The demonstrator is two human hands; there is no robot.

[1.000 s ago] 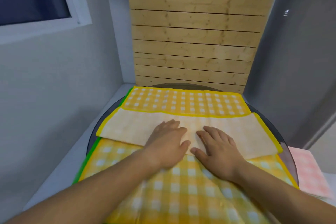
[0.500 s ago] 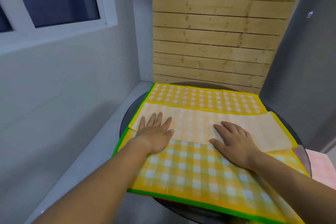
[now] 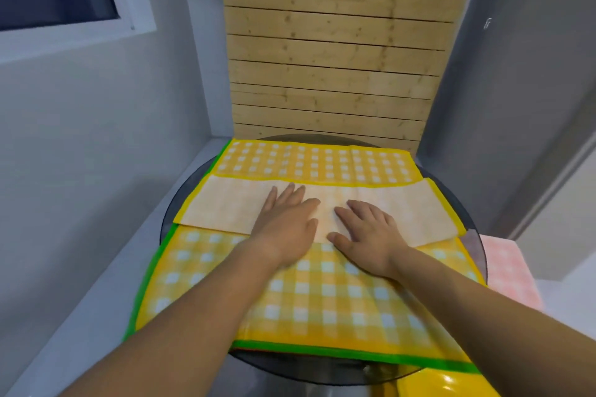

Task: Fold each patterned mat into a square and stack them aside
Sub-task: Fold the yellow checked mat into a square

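Two open palms meet again at the middle: my left hand (image 3: 287, 222) and right hand (image 3: 364, 235), fingers straight and gripping nothing, press the yellow checked mat (image 3: 322, 300) beneath them. Its first fold looks smoothed.

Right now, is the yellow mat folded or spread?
Partly folded: on the yellow mat a pale flap lies turned over across the middle, under the flat left hand and right hand.

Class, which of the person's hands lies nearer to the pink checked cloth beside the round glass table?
Right. The right hand presses the folded yellow checked mat, the pink checked cloth off to its right; the left hand lies farther left.
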